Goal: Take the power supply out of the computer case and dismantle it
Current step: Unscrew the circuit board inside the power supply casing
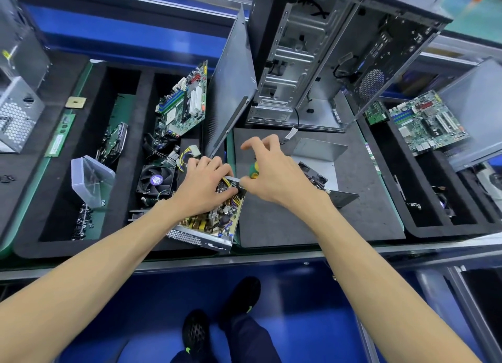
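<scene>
Head view: the power supply (209, 226), lid off and circuit board w/ coils exposed, is seen lying tilted at the near edge of the counter (312, 251), half on the black foam tray (130, 156) at left and half on the grey mat (298, 221). The left hand (202, 188) is laid on top of its far end, fingers curled into the wires and around the metal edge, gripping it. The right hand (271, 177) is held just right of that, a green-and-yellow screwdriver (254, 171) handle grasped in the palm; index finger and thumb are spread above. The tip is hidden, so contact w/ a screw cannot be told. The computer case (334, 52) is stood open at far centre. A fan (156, 180) lies in the tray just left of the supply, a motherboard (184, 101) farther back. A bent metal cover (317, 158) rests on the mat at right.
</scene>
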{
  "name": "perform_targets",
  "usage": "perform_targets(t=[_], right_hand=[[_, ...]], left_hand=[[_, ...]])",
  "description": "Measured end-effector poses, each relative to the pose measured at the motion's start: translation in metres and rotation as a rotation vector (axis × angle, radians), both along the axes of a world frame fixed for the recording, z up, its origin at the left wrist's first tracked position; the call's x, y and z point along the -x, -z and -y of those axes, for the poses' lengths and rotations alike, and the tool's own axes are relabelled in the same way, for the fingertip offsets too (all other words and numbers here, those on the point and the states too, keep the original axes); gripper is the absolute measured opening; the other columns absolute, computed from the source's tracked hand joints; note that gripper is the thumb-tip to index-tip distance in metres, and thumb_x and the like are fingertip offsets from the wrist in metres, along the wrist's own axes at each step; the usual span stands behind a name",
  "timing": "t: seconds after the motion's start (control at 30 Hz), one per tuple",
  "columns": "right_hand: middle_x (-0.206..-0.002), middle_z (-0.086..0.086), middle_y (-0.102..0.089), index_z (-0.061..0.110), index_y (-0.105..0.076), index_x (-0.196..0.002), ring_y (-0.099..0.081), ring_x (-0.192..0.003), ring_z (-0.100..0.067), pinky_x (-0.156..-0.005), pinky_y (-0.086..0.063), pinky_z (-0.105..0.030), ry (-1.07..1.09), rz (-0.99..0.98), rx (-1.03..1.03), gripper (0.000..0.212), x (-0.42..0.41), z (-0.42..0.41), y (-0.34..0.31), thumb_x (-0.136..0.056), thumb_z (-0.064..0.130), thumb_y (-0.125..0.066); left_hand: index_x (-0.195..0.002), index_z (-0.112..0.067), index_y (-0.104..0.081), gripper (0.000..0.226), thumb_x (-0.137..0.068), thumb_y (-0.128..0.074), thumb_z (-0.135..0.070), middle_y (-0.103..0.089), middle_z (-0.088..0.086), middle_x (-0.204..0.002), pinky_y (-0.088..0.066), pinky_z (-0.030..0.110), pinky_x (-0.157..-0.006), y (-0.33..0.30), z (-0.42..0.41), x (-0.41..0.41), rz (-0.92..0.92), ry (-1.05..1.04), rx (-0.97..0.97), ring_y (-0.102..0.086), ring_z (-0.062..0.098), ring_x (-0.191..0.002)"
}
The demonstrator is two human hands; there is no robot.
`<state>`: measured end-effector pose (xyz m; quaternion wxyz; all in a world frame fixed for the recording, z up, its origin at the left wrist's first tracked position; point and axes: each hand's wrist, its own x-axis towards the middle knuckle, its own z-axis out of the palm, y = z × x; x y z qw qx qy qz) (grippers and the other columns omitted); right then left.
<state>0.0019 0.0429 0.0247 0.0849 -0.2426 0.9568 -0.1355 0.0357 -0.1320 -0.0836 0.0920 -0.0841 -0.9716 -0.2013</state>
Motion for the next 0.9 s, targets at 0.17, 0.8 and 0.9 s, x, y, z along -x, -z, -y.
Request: perform_targets(t=[0.17,0.8,0.9], right_hand=[[-0.107,-0.006,-0.06,0.018,-0.055,-0.119,-0.064,-0.085,-0.034,-0.074,-0.047,-0.039,0.09,0.003,0.022,0.027,-0.001,0.005,0.001,-0.1,0.038,-0.052],[-0.104,0.007,-0.055,0.023,-0.051,-0.118,-0.052,-0.097,-0.023,-0.075,-0.046,-0.04,-0.072,-0.026,0.157,0.037,-0.006,-0.001,0.004,-0.086,0.021,-0.07],[-0.091,0.002,-0.064,0.023,-0.051,-0.107,-0.054,-0.092,-0.025,-0.077,-0.048,-0.042,0.035,0.084,0.354,0.029,-0.013,-0.006,0.016,-0.087,0.018,-0.072]], left_hand=[[-0.103,-0.018,-0.062,0.035,-0.089,-0.067,-0.05,-0.049,0.0,-0.097,-0.029,0.044,-0.09,0.0,0.0,0.0,0.001,-0.003,0.003,-0.047,0.026,-0.096],[-0.102,-0.018,-0.062,0.035,-0.089,-0.067,-0.05,-0.049,0.001,-0.097,-0.03,0.044,-0.089,-0.003,0.0,0.0,0.001,-0.002,0.012,-0.047,0.027,-0.095],[-0.102,-0.018,-0.062,0.035,-0.089,-0.067,-0.05,-0.05,0.0,-0.096,-0.03,0.044,-0.089,-0.003,0.0,-0.001,-0.004,0.001,0.014,-0.047,0.026,-0.095]])
